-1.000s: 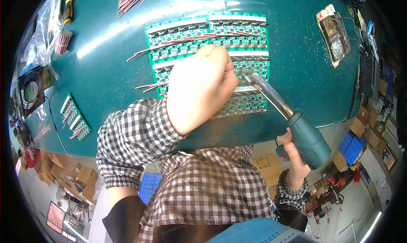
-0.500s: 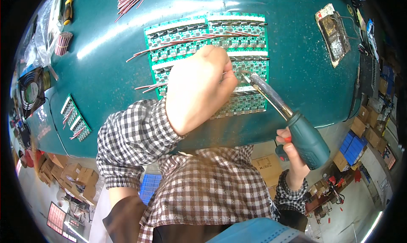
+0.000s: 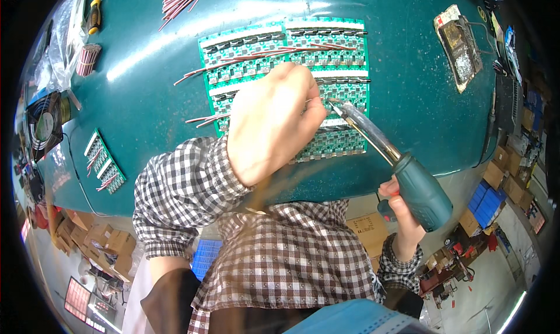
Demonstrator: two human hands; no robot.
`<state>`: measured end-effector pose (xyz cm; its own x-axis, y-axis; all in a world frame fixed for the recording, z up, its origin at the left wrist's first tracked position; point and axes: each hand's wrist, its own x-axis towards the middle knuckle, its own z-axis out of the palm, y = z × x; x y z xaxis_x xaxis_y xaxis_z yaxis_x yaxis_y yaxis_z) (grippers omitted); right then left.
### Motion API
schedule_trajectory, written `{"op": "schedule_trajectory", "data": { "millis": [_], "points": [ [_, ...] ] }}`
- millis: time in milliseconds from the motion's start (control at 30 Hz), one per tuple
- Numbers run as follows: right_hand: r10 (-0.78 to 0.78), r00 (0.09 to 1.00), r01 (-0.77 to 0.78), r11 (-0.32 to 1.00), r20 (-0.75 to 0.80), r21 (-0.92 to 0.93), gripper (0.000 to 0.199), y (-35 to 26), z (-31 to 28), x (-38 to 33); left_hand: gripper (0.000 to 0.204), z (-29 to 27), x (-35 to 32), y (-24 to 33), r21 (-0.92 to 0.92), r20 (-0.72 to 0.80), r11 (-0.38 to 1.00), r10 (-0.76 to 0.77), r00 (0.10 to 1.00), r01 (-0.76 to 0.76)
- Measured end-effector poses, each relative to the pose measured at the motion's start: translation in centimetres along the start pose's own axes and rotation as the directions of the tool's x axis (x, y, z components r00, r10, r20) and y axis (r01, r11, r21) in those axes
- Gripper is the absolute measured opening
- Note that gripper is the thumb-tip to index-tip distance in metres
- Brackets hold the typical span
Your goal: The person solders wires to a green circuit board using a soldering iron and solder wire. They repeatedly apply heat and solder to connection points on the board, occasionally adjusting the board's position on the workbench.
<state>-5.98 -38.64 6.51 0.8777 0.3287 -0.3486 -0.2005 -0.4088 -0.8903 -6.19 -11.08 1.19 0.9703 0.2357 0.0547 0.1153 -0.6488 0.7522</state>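
Note:
Bent over the green circuit boards (image 3: 347, 92), my left hand (image 3: 274, 121) pinches a thin wire between thumb and fingertips; most of it is hidden by the hand. In my right hand (image 3: 405, 214) is a soldering iron (image 3: 423, 191) with a thick green handle and a thin metal tube along its shaft. Its tip points at the boards just right of my left fingertips. Whether the tip touches a board, I cannot tell. Red-and-white wires (image 3: 256, 55) lie across the upper boards, and more wire ends (image 3: 204, 120) stick out left of my hand.
A wire bundle (image 3: 87, 60), a screwdriver (image 3: 94, 16), a small fan (image 3: 45, 126) and a separate board strip (image 3: 105, 162) are on the left. More loose wires (image 3: 179, 1) lie at the far edge. A soldering-tip cleaning tray (image 3: 459, 49) is at right on the green table (image 3: 408, 100).
The soldering iron's tip has shifted slightly left and up, closer to my left fingertips. My left hand stays nearly in place.

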Motion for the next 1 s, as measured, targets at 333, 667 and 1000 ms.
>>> {"op": "schedule_trajectory", "data": {
  "millis": [333,667,1000],
  "points": [
    [-0.054,0.996,0.059,0.995,0.065,-0.076,0.064,0.1,-0.4,0.3,0.01,-0.1,0.0,0.1,0.033,0.003,0.999,-0.029,1.0,0.029],
    [-0.019,0.953,0.082,0.977,-0.301,0.197,0.034,-2.5,-0.3,1.2,0.01,-0.5,-0.2,-0.3,-0.016,-0.002,0.999,0.037,0.999,-0.037],
    [-0.324,0.646,0.249,0.945,-0.691,-0.21,0.021,-2.2,-7.2,8.0,0.008,-1.8,0.4,1.3,0.033,0.159,0.999,0.025,0.987,-0.03]
  ]
}}
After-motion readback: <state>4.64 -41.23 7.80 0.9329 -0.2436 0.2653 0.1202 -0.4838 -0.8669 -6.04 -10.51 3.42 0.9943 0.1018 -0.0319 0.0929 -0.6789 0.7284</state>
